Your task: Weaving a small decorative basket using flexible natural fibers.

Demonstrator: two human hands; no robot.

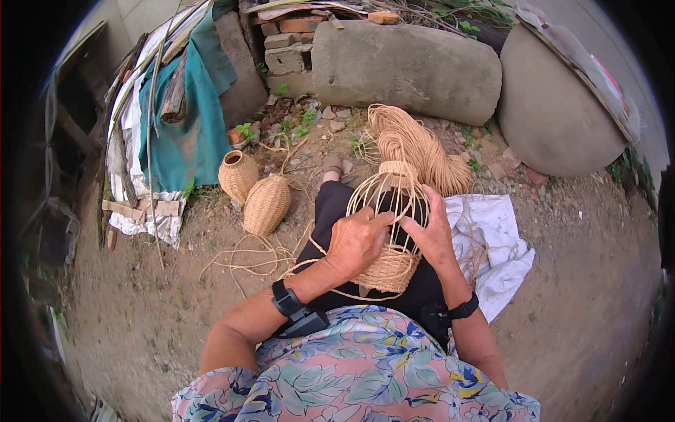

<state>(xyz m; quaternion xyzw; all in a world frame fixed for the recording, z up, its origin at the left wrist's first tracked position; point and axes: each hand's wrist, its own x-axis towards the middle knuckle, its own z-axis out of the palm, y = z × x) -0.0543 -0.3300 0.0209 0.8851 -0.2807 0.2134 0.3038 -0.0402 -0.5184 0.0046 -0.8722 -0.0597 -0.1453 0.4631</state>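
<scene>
A half-woven basket [394,271] of tan straw cord rests on my lap. Its closely woven base is nearest me, and bare curved ribs run up to a woven collar at the far end. My left hand [358,243] lies closed over the left side, thumb and fingers pinching at the ribs. My right hand [431,226] grips the right side, its thumb reaching in to the ribs by the left fingertips. What exactly the fingertips pinch is too small to tell. A loose cord [309,266] trails past my left wrist to the ground.
Two woven vases [239,174] lie at the left on the dirt ground, near tangled cord. Beyond the basket is a thick hank of straw cord [439,158]. A white sack [492,246] is spread at the right. Concrete cylinder [408,67], bricks and green cloth [184,141] line the far side.
</scene>
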